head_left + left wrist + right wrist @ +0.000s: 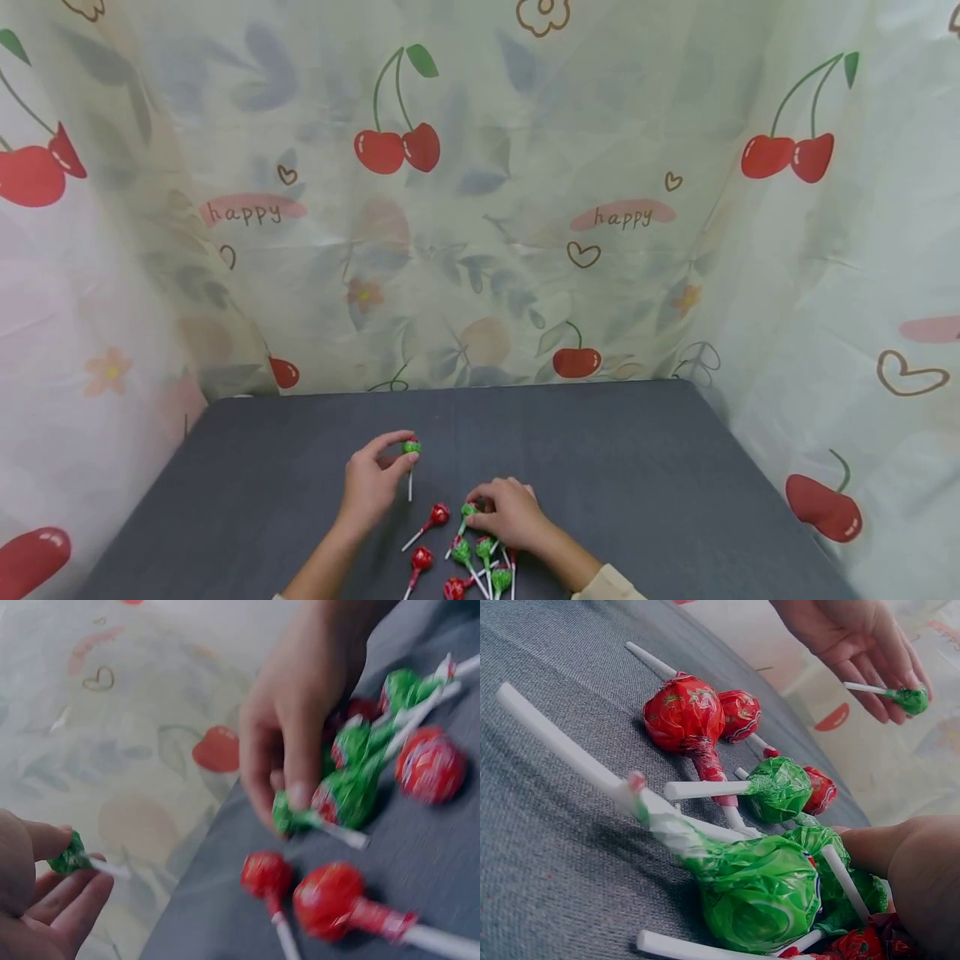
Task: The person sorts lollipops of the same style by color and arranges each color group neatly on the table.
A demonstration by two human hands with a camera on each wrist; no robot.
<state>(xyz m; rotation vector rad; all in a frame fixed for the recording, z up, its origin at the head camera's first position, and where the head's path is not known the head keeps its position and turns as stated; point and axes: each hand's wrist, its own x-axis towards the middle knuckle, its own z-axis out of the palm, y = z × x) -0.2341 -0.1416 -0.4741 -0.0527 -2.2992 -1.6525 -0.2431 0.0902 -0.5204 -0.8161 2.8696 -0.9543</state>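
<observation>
My left hand [372, 482] pinches a green-wrapped lollipop [411, 447] by its head, stick pointing down, over the far middle of the table. To its right, my right hand [510, 512] has thumb and fingers round the head of another green lollipop [468, 509] at the pile's far edge. Green lollipops [501, 579] and red ones lie crossed together just below that hand. Two red lollipops, one farther [439, 514] and one nearer [422, 558], lie apart at the pile's left. In the right wrist view a large green lollipop [761, 892] fills the foreground, partly hiding others.
A dark grey cloth-covered table [637, 467] spreads under everything. Behind it and at both sides hangs a pale curtain [480, 208] printed with cherries, hearts and leaves. Several white lollipop sticks [562, 742] jut out from the pile in different directions.
</observation>
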